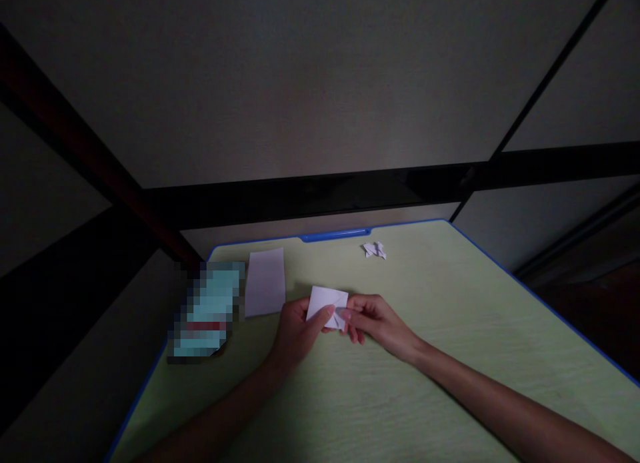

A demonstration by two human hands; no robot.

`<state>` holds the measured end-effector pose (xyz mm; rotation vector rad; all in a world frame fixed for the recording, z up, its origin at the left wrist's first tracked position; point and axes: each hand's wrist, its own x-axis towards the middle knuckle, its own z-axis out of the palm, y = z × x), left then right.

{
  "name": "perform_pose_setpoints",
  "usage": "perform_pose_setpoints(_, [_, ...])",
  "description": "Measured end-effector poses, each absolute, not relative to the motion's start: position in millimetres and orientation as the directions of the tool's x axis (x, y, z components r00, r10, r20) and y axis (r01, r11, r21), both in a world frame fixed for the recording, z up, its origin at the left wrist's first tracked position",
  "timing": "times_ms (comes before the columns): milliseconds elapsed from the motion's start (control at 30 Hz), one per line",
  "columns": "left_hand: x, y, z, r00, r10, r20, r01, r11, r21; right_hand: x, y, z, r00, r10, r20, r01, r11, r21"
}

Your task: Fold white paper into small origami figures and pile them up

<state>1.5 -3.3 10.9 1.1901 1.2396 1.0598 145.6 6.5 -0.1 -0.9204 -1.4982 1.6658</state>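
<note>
A small folded square of white paper (325,299) is held above the table between both hands, with creases and a flap visible at its lower right. My left hand (296,326) grips its left side, the thumb pressed flat on top and the fingers partly hidden underneath. On the right edge, my right hand (376,320) pinches the paper between thumb and fingers near the flap. Beyond the hands, a small folded white paper piece (375,250) lies near the table's far edge. Left of my left hand is a flat stack or sheet of white paper (265,283).
The pale green table (450,303) has a blue rim and a blue strip (336,235) at its far edge. A blurred-out light blue object (210,310) lies at the left side. Behind the table stands a panelled wall (310,83) with a dark band.
</note>
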Motion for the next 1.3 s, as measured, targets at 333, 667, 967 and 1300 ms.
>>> perform_pose_setpoints(333, [1.3,-3.1,8.8,0.091,0.985,-0.149,0.036,0.146,0.989,149.8,9.6,-1.7,-0.536,0.84,-0.079,-0.003,-0.096,-0.995])
perform_pose_setpoints(667, [-0.9,0.7,5.0,0.176,0.969,-0.175,0.095,0.16,0.983,150.0,9.8,-2.6,-0.522,0.849,-0.08,-0.005,-0.097,-0.995])
perform_pose_setpoints(967, [1.7,-2.7,9.3,0.082,0.981,-0.177,0.118,0.166,0.979,149.7,8.9,-1.4,-0.576,0.812,-0.09,-0.045,-0.142,-0.989])
perform_pose_setpoints(1300, [-0.7,-0.9,6.5,0.057,0.988,-0.143,0.136,0.134,0.982,148.3,7.1,-7.1,-0.568,0.818,-0.091,-0.026,-0.128,-0.991])
